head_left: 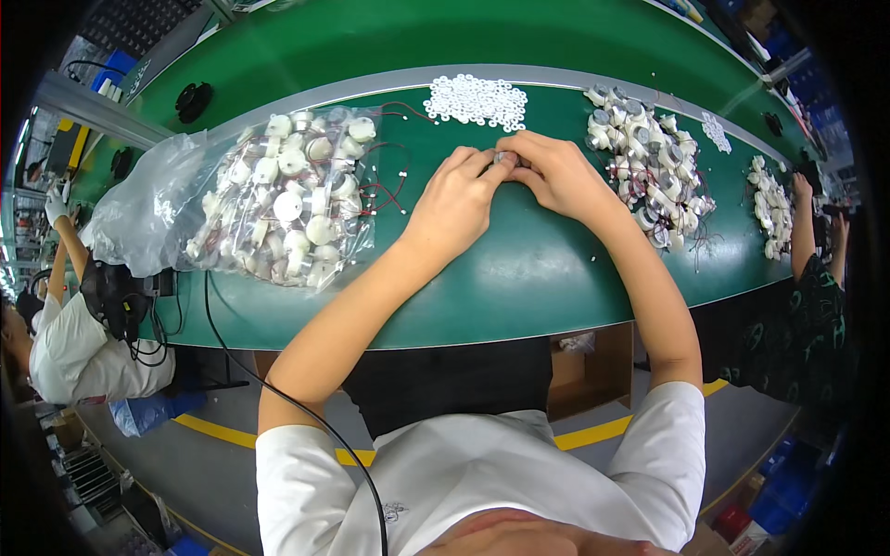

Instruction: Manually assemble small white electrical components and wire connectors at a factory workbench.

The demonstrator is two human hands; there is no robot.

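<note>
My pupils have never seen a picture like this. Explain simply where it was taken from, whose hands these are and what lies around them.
No robot here: a head-worn fisheye camera looks down, bending straight edges. The wearer's bare left hand and right hand meet over a green bench, holding a small part, mostly hidden. Beyond them lie small white rings. To the left, a clear plastic bag holds white parts; to the right is a heap of wired parts.
</note>
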